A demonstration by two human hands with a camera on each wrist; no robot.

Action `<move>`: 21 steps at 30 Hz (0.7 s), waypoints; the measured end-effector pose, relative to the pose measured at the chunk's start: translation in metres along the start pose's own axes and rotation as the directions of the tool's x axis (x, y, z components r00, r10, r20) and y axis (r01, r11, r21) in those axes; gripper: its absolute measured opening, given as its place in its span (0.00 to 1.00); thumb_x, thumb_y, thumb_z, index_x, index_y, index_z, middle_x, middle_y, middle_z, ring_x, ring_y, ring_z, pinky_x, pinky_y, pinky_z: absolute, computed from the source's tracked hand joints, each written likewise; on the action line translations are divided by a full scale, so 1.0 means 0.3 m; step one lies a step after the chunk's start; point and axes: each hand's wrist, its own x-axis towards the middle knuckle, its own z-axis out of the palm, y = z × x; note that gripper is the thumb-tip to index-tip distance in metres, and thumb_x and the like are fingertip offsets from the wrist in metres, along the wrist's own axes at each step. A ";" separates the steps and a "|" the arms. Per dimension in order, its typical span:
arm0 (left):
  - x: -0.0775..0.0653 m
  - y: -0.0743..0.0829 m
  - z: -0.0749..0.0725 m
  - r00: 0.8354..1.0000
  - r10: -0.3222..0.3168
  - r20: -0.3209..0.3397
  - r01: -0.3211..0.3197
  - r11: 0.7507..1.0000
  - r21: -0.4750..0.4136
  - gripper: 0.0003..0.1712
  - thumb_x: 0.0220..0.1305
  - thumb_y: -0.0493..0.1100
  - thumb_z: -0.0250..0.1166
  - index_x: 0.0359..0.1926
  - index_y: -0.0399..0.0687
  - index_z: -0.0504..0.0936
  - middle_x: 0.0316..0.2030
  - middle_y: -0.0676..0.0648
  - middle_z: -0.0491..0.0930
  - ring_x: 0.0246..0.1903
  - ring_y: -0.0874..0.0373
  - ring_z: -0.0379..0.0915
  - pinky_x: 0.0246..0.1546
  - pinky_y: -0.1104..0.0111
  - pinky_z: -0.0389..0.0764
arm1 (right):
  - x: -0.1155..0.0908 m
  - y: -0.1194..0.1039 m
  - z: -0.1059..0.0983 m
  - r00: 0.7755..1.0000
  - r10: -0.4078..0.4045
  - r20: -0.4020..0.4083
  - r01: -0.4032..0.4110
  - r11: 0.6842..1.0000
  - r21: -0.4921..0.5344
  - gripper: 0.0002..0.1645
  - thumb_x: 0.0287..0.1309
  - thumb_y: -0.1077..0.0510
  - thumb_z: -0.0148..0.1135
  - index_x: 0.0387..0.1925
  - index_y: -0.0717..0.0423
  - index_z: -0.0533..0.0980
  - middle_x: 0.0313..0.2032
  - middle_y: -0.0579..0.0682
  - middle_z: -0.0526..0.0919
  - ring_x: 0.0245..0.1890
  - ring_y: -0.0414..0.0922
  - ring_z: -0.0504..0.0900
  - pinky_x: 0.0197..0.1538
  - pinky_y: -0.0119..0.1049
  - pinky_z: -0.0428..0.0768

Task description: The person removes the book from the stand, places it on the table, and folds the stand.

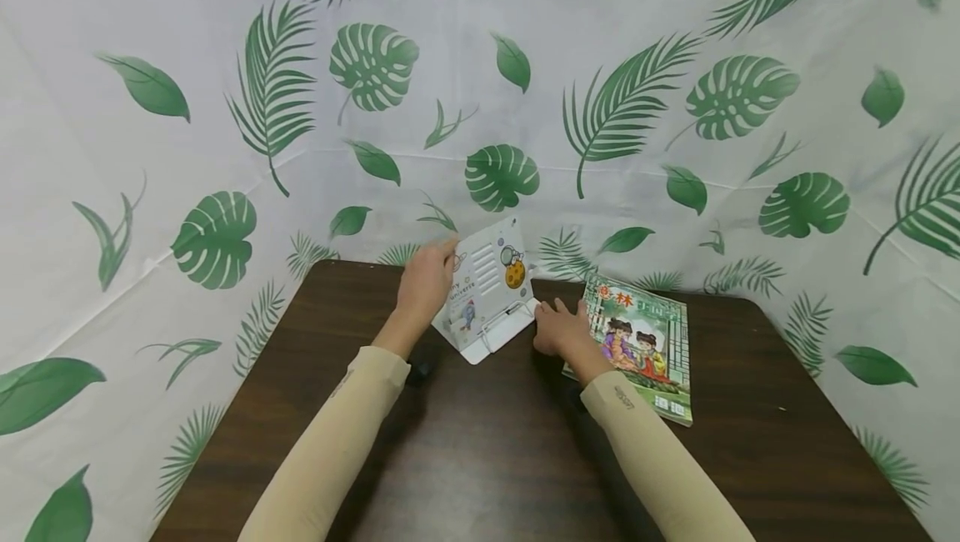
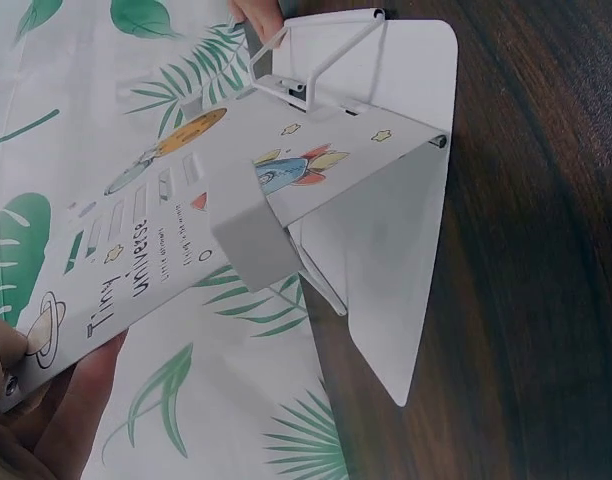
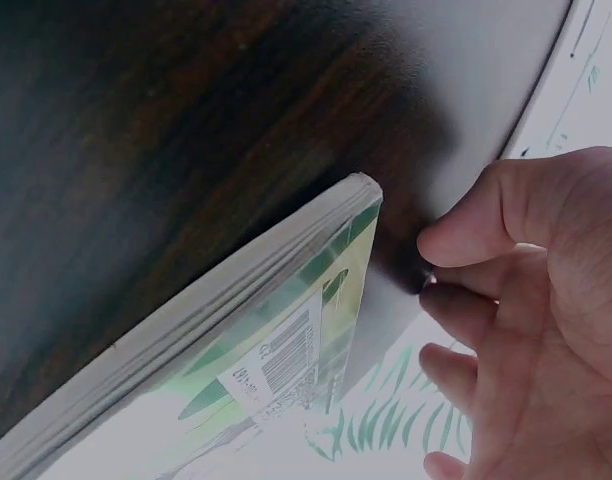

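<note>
Leaf-print cloth (image 1: 450,42) hangs behind and beside a dark wood counter (image 1: 480,450). On it, toward the far edge, we note a white book stand (image 1: 487,275), its printed panel tilted up from the base. Hands are apart: the left hand (image 1: 425,279) pinches the panel's upper corner; the right hand (image 1: 561,329) is at the base's right end, whether gripping we cannot tell. Just beside it lies an illustrated magazine (image 1: 637,342), cover up.
</note>
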 end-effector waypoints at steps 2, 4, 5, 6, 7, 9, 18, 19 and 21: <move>-0.005 0.005 0.001 1.000 -0.008 0.011 0.008 1.000 -0.006 0.21 0.83 0.43 0.59 0.70 0.53 0.83 0.60 0.42 0.88 0.42 0.43 0.87 0.34 0.51 0.86 | 0.005 0.002 -0.002 1.000 0.002 -0.002 -0.002 1.000 -0.013 0.39 0.77 0.53 0.51 0.84 0.58 0.59 0.85 0.57 0.59 0.86 0.60 0.51 0.82 0.74 0.40; -0.006 0.012 0.001 1.000 -0.012 0.017 0.012 1.000 -0.019 0.21 0.84 0.44 0.59 0.71 0.52 0.83 0.59 0.41 0.88 0.37 0.44 0.86 0.32 0.52 0.85 | 0.012 0.005 -0.005 1.000 0.004 -0.009 -0.005 1.000 -0.020 0.38 0.77 0.54 0.50 0.84 0.58 0.60 0.84 0.57 0.59 0.86 0.60 0.51 0.82 0.73 0.40; -0.005 0.015 0.001 1.000 -0.014 0.020 0.015 0.999 -0.030 0.21 0.84 0.44 0.58 0.71 0.52 0.83 0.59 0.41 0.89 0.36 0.45 0.86 0.33 0.51 0.85 | 0.017 0.007 -0.007 1.000 0.006 -0.010 -0.006 1.000 -0.026 0.38 0.78 0.54 0.50 0.84 0.58 0.59 0.84 0.57 0.59 0.86 0.60 0.51 0.82 0.73 0.40; -0.004 0.019 0.001 1.000 -0.017 0.023 0.017 0.999 -0.038 0.21 0.84 0.44 0.58 0.71 0.51 0.83 0.59 0.42 0.88 0.36 0.45 0.86 0.34 0.51 0.86 | 0.022 0.009 -0.008 1.000 0.005 -0.013 -0.006 0.999 -0.032 0.38 0.78 0.54 0.49 0.84 0.58 0.59 0.84 0.57 0.59 0.86 0.60 0.51 0.82 0.73 0.40; -0.003 0.021 0.000 1.000 -0.018 0.020 0.019 0.999 -0.044 0.21 0.84 0.44 0.58 0.70 0.51 0.83 0.59 0.42 0.89 0.39 0.44 0.87 0.39 0.50 0.87 | 0.026 0.012 -0.010 1.000 0.006 -0.014 -0.006 0.999 -0.035 0.38 0.78 0.54 0.49 0.84 0.58 0.59 0.84 0.57 0.59 0.87 0.60 0.51 0.82 0.73 0.39; -0.004 0.025 -0.002 0.999 -0.031 0.015 0.031 0.998 -0.050 0.20 0.84 0.45 0.58 0.69 0.50 0.84 0.60 0.42 0.88 0.45 0.44 0.88 0.47 0.49 0.88 | 0.034 0.015 -0.012 1.000 -0.001 -0.011 0.001 1.000 -0.021 0.38 0.78 0.54 0.48 0.84 0.59 0.58 0.84 0.58 0.58 0.87 0.60 0.50 0.82 0.73 0.39; -0.031 0.021 -0.006 0.997 -0.072 0.034 0.075 0.993 -0.089 0.22 0.84 0.47 0.59 0.72 0.52 0.81 0.59 0.40 0.88 0.30 0.49 0.85 0.32 0.56 0.84 | 0.057 0.024 -0.016 1.000 -0.013 0.025 0.012 0.999 0.049 0.39 0.77 0.57 0.47 0.85 0.57 0.56 0.85 0.58 0.55 0.87 0.62 0.48 0.82 0.75 0.38; -0.035 0.021 -0.005 0.997 -0.073 0.034 0.075 0.993 -0.094 0.22 0.84 0.47 0.59 0.72 0.53 0.81 0.58 0.40 0.89 0.27 0.50 0.83 0.29 0.57 0.83 | 0.059 0.023 -0.017 0.999 -0.015 0.030 0.014 0.999 0.041 0.39 0.79 0.57 0.47 0.85 0.57 0.56 0.86 0.58 0.55 0.87 0.62 0.48 0.82 0.75 0.38; -0.041 0.022 -0.002 0.997 -0.070 0.028 0.072 0.992 -0.102 0.22 0.84 0.46 0.59 0.72 0.52 0.82 0.57 0.40 0.89 0.24 0.51 0.79 0.27 0.58 0.81 | 0.065 0.020 -0.017 0.999 -0.020 0.034 0.020 1.000 0.012 0.38 0.81 0.57 0.46 0.86 0.57 0.55 0.86 0.58 0.55 0.87 0.61 0.48 0.82 0.75 0.39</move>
